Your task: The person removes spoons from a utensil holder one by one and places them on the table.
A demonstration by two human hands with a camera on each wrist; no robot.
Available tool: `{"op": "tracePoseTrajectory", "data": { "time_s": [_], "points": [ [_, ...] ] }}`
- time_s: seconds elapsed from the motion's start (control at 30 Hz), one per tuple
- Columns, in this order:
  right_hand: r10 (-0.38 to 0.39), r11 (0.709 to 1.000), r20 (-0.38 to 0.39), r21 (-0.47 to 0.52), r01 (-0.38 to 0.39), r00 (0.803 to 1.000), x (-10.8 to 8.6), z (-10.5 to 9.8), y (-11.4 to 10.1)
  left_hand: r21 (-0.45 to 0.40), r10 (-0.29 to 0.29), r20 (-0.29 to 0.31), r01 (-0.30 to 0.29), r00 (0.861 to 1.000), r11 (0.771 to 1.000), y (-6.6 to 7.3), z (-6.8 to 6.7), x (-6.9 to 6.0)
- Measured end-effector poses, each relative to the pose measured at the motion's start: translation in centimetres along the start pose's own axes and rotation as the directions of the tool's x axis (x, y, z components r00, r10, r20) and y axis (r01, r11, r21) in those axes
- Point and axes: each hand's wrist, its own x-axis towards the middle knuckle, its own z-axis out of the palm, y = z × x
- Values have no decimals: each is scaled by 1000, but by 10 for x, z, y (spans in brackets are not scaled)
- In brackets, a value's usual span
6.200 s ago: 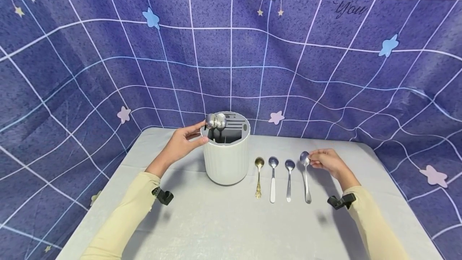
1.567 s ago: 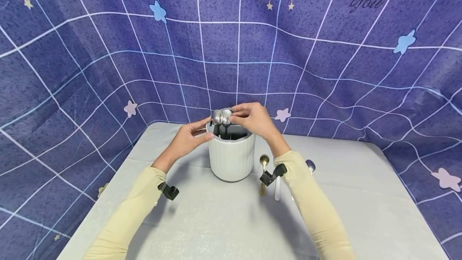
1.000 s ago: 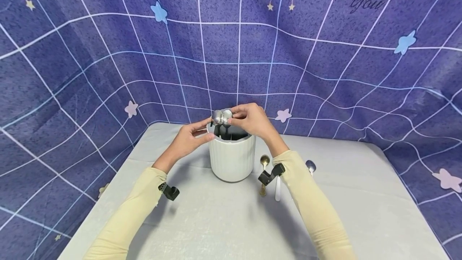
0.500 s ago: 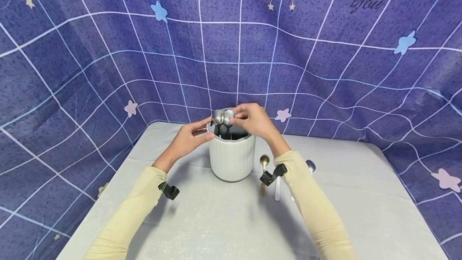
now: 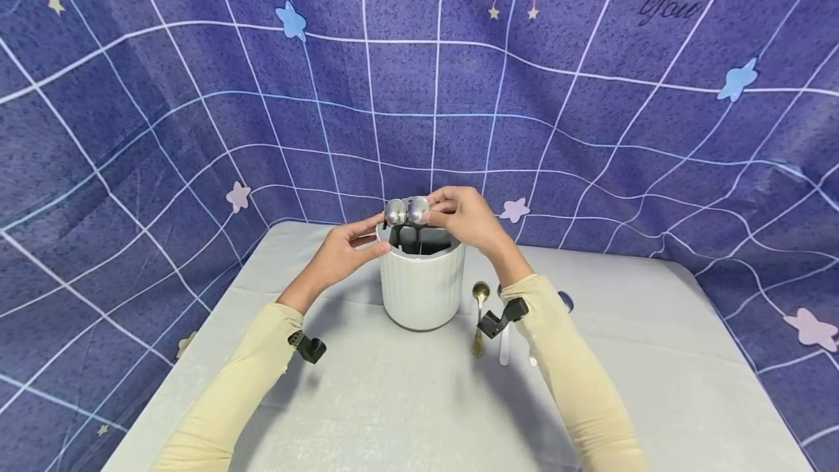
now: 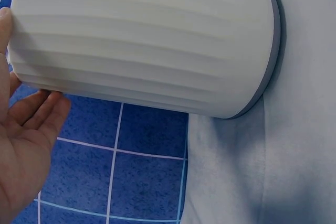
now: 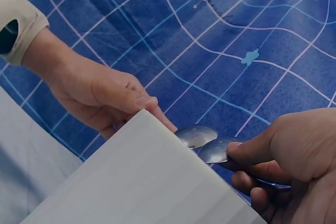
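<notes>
A white ribbed utensil holder (image 5: 422,290) stands upright on the table, its open top showing dark compartments. My left hand (image 5: 337,253) holds its rim from the left, thumb at the front and fingers toward the back. Two silver spoons stand bowl-up in the holder, side by side. With thumb and fingers, my right hand (image 5: 468,217) pinches the bowl of the right spoon (image 5: 417,210). The left spoon (image 5: 395,211) rises close to my left fingertips; whether they touch it I cannot tell. In the right wrist view the bowls overlap above the rim, and their handles are hidden.
Right of the holder lie a gold spoon (image 5: 481,290), a white-handled spoon (image 5: 504,347) and another spoon's bowl (image 5: 566,301). My right sleeve (image 5: 577,370) covers parts of the row. A purple grid-patterned curtain (image 5: 419,79) hangs behind the grey tablecloth (image 5: 367,399).
My right hand has come from the rightmost spoon on the table to the holder and taken hold of the right spoon there. That bowl has since shifted slightly right; my left hand stays at the rim.
</notes>
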Motion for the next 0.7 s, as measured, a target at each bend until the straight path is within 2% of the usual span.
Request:
{"op": "tracePoseTrajectory", "data": {
  "time_s": [0.13, 0.4, 0.7],
  "points": [
    [-13, 999, 0, 40, 13, 1000, -2, -2, -3, 7, 3, -1, -3, 1000, 1000, 0, 0, 0],
    [-51, 998, -34, 26, 52, 998, -2, -7, -16, 24, 27, -11, -27, 1000, 999, -1, 0, 0],
    [-95, 995, -54, -8, 95, 994, 2, -16, -33, 26, -1, -7, 1, 1000, 1000, 0, 0, 1]
  ]
}}
